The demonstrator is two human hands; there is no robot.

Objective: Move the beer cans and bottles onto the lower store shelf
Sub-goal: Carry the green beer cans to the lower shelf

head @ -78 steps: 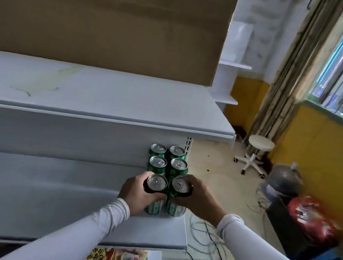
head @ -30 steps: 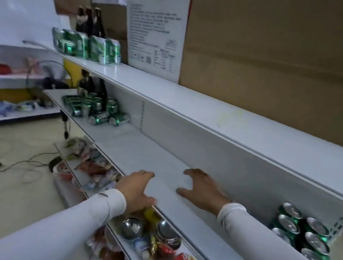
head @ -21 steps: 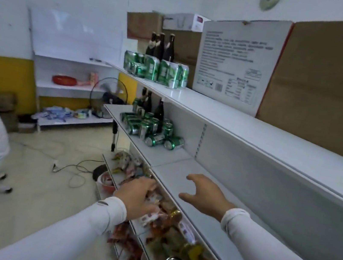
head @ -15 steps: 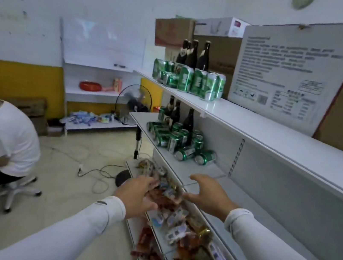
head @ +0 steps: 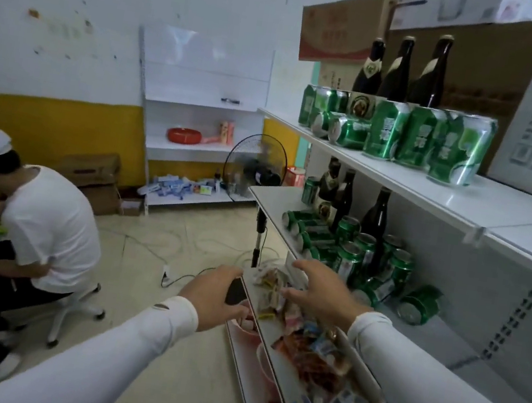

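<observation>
Hands [head: 320, 291] now nearer cans [head: 349, 263], fingertips blurred

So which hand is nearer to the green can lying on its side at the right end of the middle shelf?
Right. The right hand reaches toward the shelf, left of the lying can; the left hand is farther left, off the shelf.

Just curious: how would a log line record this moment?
left hand: open, empty | right hand: open, reaching | green cans: middle shelf, untouched

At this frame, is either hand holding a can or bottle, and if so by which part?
Nothing is held. The left hand hangs loosely curled and the right hand reaches open-fingered toward the green cans on the lower shelf, touching none.
</observation>
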